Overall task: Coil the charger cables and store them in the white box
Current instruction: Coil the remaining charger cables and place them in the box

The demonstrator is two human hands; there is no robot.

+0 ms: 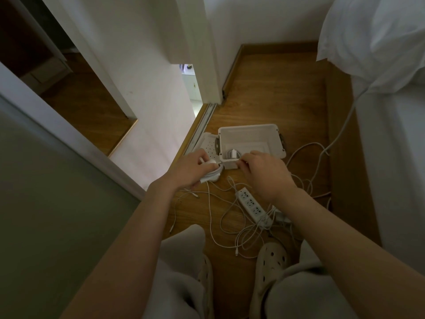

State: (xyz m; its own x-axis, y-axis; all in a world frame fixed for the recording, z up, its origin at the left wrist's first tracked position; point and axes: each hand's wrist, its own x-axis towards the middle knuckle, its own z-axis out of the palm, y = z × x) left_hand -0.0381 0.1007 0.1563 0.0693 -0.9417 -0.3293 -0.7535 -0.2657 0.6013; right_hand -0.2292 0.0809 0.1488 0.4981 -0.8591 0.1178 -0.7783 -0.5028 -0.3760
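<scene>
Because the coiled cable your left hand grips at mid-frame, just left of the open white box, is light, limp and probably springy, hold it across the loops while your right hand pinches its free strand.

The box is open on top. Cables and a power strip clutter the floor before it.
</scene>
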